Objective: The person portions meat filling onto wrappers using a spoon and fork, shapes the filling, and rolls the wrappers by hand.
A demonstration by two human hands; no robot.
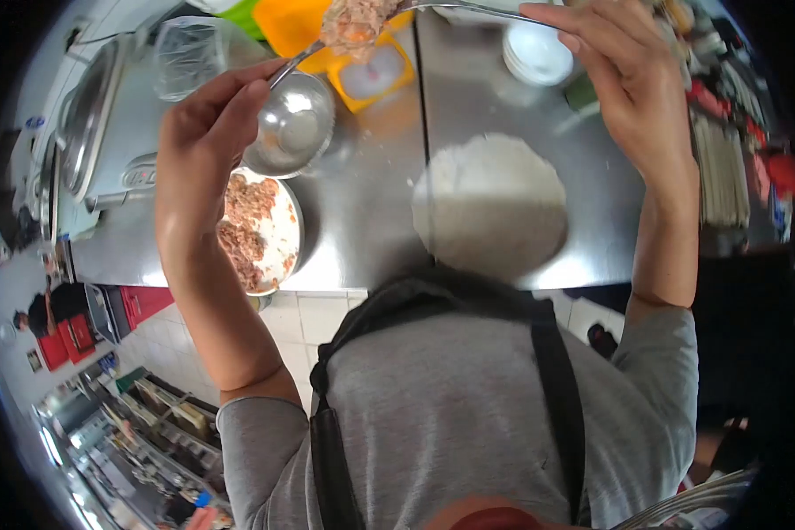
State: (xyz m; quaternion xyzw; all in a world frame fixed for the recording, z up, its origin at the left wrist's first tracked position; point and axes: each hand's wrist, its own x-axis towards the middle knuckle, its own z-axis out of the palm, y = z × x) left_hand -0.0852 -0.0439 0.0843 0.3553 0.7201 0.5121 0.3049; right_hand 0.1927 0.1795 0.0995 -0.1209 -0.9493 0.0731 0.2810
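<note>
My left hand (216, 124) is closed on the handle of a slim metal utensil (298, 64). My right hand (625, 84) pinches the long handle of another metal utensil (473, 10). Both reach a clump of raw ground-meat filling (358, 25) at the top edge, which hides their heads, so I cannot tell spoon from fork. On the steel counter below my right hand lies a flat, round sheet of dough (490, 203). A white-rimmed bowl (283, 234) of meat filling (245, 216) sits beside my left forearm, partly covered by it. A steel bowl (293, 128) stands behind that one.
A yellow container (397, 93) is on the steel counter (353, 194) near the steel bowl. White stacked dishes (539, 55) stand near my right hand. A grey appliance (124, 141) and a clear plastic bag (188, 57) are at left. Another person (53, 305) is far left.
</note>
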